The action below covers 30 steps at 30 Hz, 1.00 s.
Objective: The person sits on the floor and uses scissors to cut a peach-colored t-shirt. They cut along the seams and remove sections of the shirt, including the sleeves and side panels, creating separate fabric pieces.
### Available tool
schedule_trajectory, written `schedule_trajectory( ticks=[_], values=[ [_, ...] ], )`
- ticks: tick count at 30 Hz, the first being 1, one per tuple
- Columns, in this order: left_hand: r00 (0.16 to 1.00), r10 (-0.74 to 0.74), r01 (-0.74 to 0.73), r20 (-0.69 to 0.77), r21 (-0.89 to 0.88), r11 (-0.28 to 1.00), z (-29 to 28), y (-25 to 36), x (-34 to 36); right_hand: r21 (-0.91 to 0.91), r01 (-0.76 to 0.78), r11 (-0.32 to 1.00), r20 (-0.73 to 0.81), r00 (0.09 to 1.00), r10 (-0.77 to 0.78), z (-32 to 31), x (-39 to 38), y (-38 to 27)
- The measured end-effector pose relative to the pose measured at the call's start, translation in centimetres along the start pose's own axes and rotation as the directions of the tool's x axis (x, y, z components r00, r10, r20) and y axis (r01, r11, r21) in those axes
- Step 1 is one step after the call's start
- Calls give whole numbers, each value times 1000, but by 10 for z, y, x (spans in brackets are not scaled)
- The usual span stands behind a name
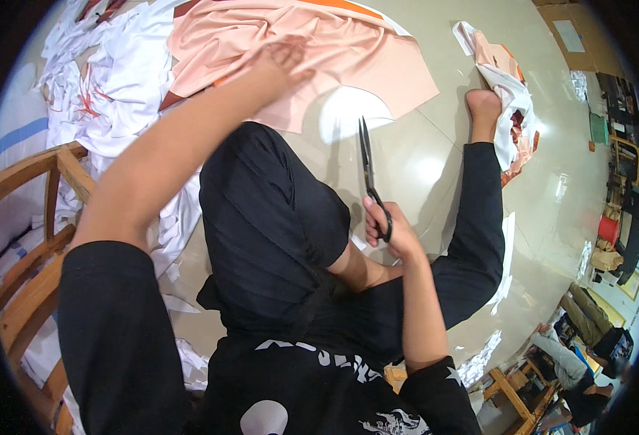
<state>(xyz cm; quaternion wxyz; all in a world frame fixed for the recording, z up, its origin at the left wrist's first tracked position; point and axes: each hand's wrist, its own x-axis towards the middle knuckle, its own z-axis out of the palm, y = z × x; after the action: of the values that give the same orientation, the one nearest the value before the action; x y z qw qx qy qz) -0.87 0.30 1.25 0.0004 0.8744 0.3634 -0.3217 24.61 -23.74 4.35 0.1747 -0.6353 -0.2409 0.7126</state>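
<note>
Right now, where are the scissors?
In the head view, the scissors are in the person's right hand, just right of the picture's centre, pointing toward the white rounded piece at the peach fabric's near edge.

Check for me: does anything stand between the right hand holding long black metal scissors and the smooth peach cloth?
Yes: a flat, round-edged white piece lies at the near edge of the smooth peach cloth, just where the black metal scissors point from the right hand. Whether the scissors touch it is unclear.
</note>
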Motion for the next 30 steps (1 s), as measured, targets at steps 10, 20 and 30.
schedule_trajectory(
  ticks=[10, 20, 30],
  values=[
    [992, -78, 34, -96, -399, 917, -21, 52, -22, 27, 60, 998, -34, 998, -59, -41, 36, -17],
    [987, -145, 159, 66, -367, 917, -28, 137, -48, -35, -1, 999, -7, 1000, 1, -38, -5, 16],
    [980, -155, 193, 124, -408, 892, -23, 145, -43, -324, -23, 946, 68, 997, 47, -63, 15, 16]
  ],
)
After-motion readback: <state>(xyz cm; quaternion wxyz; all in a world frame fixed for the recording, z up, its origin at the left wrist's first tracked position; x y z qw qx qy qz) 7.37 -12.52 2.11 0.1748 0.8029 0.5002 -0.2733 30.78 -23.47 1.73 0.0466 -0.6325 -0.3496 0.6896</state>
